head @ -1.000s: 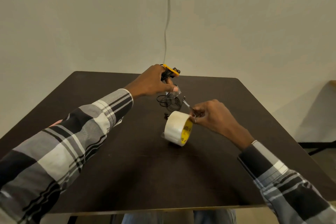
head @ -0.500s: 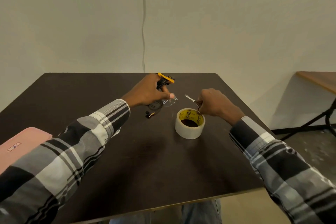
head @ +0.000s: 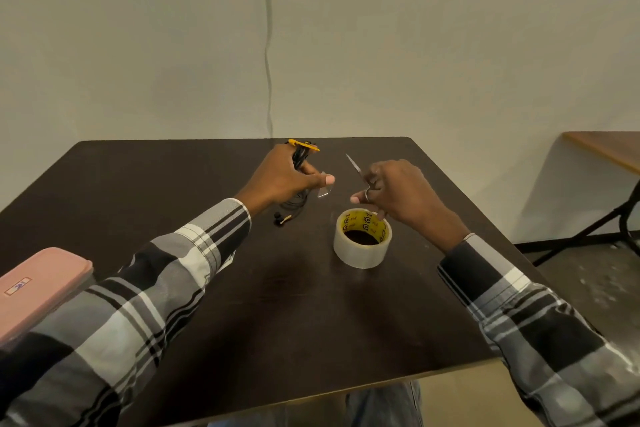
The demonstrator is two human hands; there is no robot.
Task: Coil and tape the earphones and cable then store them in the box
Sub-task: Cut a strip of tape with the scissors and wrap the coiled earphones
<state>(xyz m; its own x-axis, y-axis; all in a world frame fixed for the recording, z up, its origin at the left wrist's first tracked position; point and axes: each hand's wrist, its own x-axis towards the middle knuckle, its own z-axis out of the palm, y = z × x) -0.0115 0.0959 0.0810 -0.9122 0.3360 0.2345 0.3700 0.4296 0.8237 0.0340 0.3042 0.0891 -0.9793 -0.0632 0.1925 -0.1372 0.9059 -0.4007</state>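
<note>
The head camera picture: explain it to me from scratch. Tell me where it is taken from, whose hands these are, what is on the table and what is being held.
There is no machine here. A person wears a camera on the head, so you look forward and down along both checked sleeves at their own hands.

The left hand grips a bundle of black cable with a yellow piece at its top, and a small clear piece of tape hangs at its thumb. More thin black cord hangs below that hand, and the earphones lie at the cord's end on the table.

The right hand holds scissors, the blades pointing away and up.

On the dark table a roll of clear tape with a yellow core lies flat, just below the right hand. At the left edge sits a pink box, lid on.
</note>
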